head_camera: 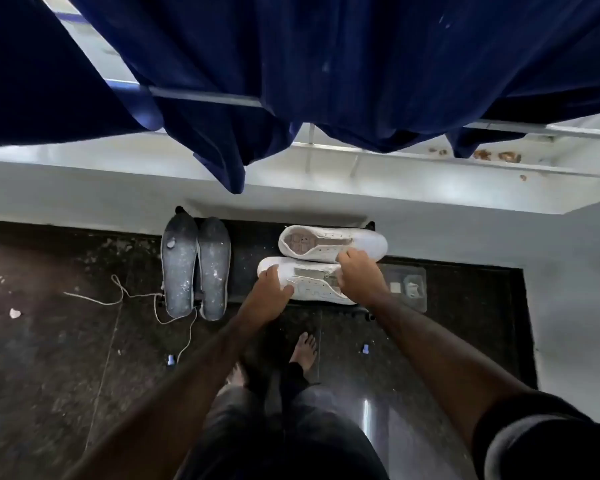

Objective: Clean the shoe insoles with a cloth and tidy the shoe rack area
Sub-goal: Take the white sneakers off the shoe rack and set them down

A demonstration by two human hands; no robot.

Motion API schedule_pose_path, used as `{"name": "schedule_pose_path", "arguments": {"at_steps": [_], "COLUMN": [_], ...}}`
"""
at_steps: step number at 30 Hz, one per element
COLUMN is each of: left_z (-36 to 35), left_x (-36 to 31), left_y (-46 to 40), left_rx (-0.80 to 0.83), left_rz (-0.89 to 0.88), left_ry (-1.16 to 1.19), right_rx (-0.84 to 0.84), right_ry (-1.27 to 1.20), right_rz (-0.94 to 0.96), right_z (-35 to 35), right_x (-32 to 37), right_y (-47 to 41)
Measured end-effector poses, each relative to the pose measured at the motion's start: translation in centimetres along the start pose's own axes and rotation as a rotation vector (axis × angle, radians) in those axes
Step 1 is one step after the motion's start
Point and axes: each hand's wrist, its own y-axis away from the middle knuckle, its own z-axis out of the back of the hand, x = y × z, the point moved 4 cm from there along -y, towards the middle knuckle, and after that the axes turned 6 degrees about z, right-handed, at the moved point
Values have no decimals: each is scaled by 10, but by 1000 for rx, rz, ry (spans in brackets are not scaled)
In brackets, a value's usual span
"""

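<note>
Two white sneakers lie side by side on top of a low black shoe rack. The far sneaker sits against the wall, its inside showing. My left hand grips the heel end of the near sneaker, and my right hand holds its middle by the lace area. Two grey, dusty insoles rest flat on the left part of the rack, toes pointing towards me. No cloth is in view.
A white shoelace trails over the dark speckled floor left of the rack. A clear plastic tray sits right of the rack. Small blue caps lie on the floor. Dark blue curtains hang overhead. My bare feet stand before the rack.
</note>
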Motion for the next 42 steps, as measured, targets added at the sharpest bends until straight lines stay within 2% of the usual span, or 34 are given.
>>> {"name": "schedule_pose_path", "arguments": {"at_steps": [5,10,13,18,26,29,32,35,37,39,42], "left_z": [-34,-73,-87,-99,-90,-93,-88,-85,-89,-49,10], "left_x": [2,7,5,9,22,31,52,107,160,143,106], "left_y": [-17,-26,-25,-26,-14,-6,-4,-24,-50,-34,-7], "left_rx": [124,264,292,279,368,316,142,40,-11,-56,-80], "left_rz": [209,375,446,501,563,578,612,565,491,421,279], "left_ry": [166,501,624,686,744,840,901,761,672,602,485], "right_rx": [72,119,144,145,136,140,127,146,262,408,412], "right_ry": [-10,-47,-48,-18,-201,-365,-519,-722,-891,-1022,-1089], "right_rz": [-43,-77,-103,-74,-53,-101,-143,-119,-87,-115,-325], "right_z": [-18,-36,-42,-38,-22,-31,-41,-47,-46,-45,-58], "right_x": [-13,-24,-30,-36,-22,-7,13,32,38,37,17], "right_y": [-10,-16,-18,-21,-1,22,41,46,39,26,-6]}}
